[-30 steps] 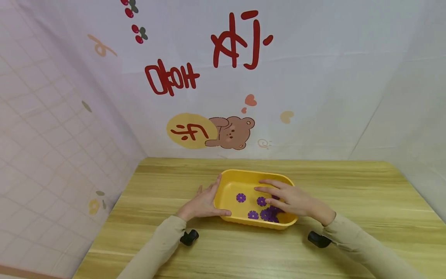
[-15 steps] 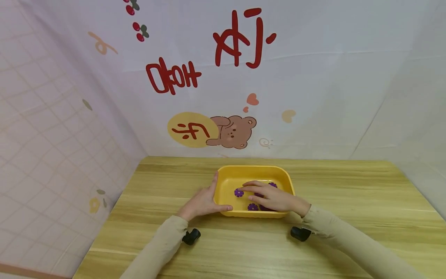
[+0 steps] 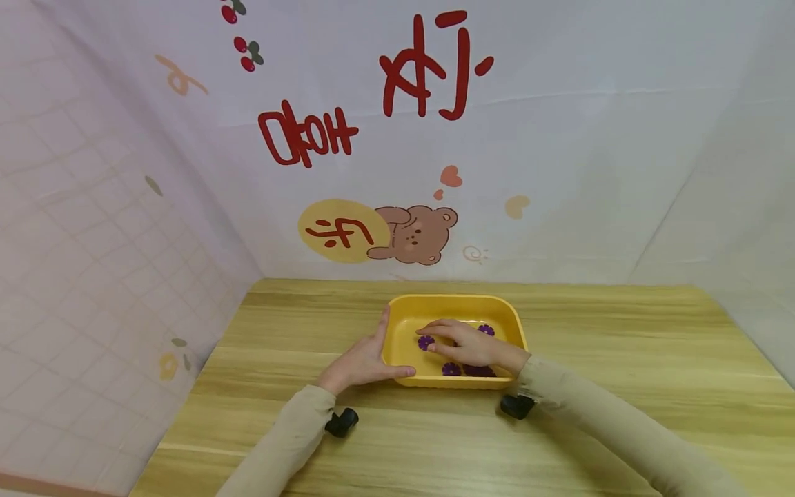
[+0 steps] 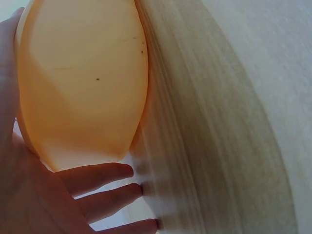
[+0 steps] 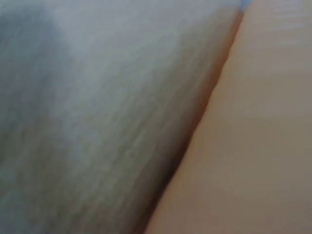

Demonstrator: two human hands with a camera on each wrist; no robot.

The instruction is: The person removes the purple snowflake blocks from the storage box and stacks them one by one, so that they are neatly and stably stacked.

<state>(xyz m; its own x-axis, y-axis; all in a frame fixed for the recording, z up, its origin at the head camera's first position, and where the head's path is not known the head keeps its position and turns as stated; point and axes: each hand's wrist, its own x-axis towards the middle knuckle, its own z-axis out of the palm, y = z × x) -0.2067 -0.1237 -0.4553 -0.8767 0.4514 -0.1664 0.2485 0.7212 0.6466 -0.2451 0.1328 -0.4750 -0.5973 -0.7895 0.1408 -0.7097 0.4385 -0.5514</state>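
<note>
A yellow plastic tray point(image 3: 456, 382) sits on the table in the head view, with several purple flower-shaped discs inside. My left hand point(image 3: 360, 360) rests against the tray's left end, thumb along the near rim and a finger up the left side. In the left wrist view, the fingers of the left hand point(image 4: 48, 200) are spread and straight beside the tray's wall point(image 4: 87, 87). My right hand point(image 3: 468, 345) reaches into the tray, with index finger and thumb on either side of the leftmost purple disc point(image 3: 425, 343). Another disc point(image 3: 451, 369) lies near the front wall; the hand partly hides others.
The wood-grain table point(image 3: 397, 442) extends around the tray. A black wrist device point(image 3: 341, 422) is by the left cuff and another black device point(image 3: 517, 406) by the right. A white printed cloth point(image 3: 559, 172) hangs behind the table.
My right hand has moved left inside the tray to the leftmost disc. The tray, slanted a second ago, now sits square to the table, with my left hand still at its end.
</note>
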